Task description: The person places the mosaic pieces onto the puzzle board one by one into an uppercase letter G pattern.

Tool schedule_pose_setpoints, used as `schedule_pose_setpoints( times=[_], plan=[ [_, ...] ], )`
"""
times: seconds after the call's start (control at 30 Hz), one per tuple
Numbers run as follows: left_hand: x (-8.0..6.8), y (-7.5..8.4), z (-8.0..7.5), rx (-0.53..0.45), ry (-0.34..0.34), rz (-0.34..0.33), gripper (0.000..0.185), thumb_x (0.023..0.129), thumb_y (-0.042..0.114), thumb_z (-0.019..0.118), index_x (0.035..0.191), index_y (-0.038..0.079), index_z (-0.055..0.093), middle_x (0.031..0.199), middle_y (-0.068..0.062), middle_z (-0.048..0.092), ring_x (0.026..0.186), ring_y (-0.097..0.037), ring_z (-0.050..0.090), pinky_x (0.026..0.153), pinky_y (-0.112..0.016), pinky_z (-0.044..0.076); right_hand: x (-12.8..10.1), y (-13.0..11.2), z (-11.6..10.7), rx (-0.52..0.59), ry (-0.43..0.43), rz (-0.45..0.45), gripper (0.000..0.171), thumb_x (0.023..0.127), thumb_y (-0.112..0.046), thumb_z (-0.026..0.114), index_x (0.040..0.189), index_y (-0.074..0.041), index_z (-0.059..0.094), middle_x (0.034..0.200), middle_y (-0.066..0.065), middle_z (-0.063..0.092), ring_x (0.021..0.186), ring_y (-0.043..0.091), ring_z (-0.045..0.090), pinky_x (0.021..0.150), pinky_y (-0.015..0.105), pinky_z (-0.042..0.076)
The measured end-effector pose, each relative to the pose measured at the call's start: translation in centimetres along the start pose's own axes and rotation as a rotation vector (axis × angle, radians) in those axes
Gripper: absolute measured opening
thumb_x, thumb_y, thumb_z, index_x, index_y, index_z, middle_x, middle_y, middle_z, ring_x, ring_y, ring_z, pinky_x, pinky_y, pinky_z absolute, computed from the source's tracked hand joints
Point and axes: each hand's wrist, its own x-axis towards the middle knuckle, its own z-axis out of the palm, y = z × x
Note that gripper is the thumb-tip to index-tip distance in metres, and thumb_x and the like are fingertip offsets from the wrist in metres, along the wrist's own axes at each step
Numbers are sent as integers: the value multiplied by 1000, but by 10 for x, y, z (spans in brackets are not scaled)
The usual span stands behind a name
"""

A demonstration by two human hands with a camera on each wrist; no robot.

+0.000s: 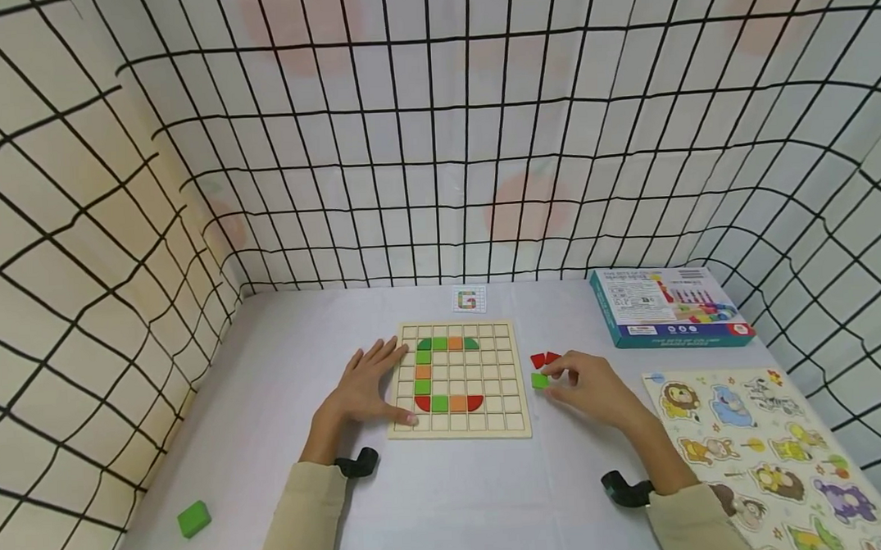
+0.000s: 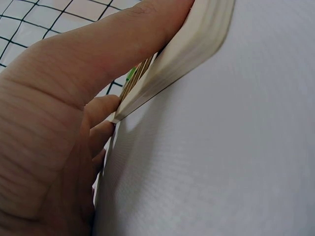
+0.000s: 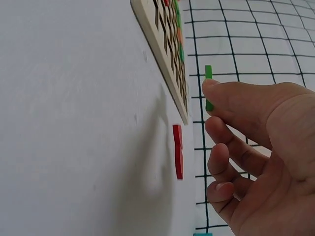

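right hand (image 1: 591,387) pinching a small green tile (image 1: 539,380) between thumb and fingertips, lifted just off the table (image 1: 450,504), right beside the wooden grid board (image 1: 514,370) and close to two red tiles (image 1: 544,358). left hand (image 1: 364,387) laid flat, fingers straight, on the board's left edge, thumb at its near corner. coloured tiles set in the grid in a c shape. stray green block (image 1: 193,518) far left; blue box (image 1: 667,306) and animal puzzle (image 1: 773,449) to the right.
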Motion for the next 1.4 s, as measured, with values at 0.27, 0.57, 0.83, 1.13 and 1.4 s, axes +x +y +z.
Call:
schedule_pose_setpoints(
  times=[0.27, 0.57, 0.83, 1.13, 1.4],
  plan=[
    [1, -4, 2, -18, 14, 17, 131, 59, 74, 86, 165, 24, 27, 174, -1, 16, 162, -30, 9, 130, -60, 6, 14, -13, 15, 35, 12, -58, 28, 88, -14, 80, 116, -13, 78, 100, 2, 69, 81, 17, 51, 67, 25, 43],
    [2, -6, 4, 0, 11, 17, 132, 60, 75, 85, 165, 24, 25, 174, -1, 15, 162, -30, 10, 130, -59, 6, 24, -28, 31, 67, -6, -30, 28, 88, -20, 82, 114, -12, 79, 97, 0, 67, 78, 17, 49, 63, 26, 40],
    [3, -5, 4, 10, 1, 4, 132, 59, 75, 85, 166, 24, 24, 174, -1, 14, 162, -30, 8, 130, -59, 5, 31, -35, 45, 117, -12, -31, 27, 88, -20, 83, 113, -13, 79, 97, 0, 68, 75, 17, 49, 61, 25, 40],
    [2, -3, 3, -3, -2, 4, 132, 60, 74, 86, 166, 24, 25, 174, -2, 15, 162, -31, 9, 130, -59, 5, 35, -43, 58, 152, -33, -47, 26, 88, -19, 82, 113, -13, 78, 97, -1, 68, 69, 16, 50, 55, 24, 39],
    [2, -3, 3, -4, 3, 4, 133, 59, 75, 85, 165, 23, 25, 174, -2, 15, 162, -31, 9, 130, -59, 5, 40, -48, 64, 145, -47, -60, 26, 88, -21, 82, 113, -16, 79, 96, -5, 67, 70, 16, 51, 58, 24, 42]
  ],
)
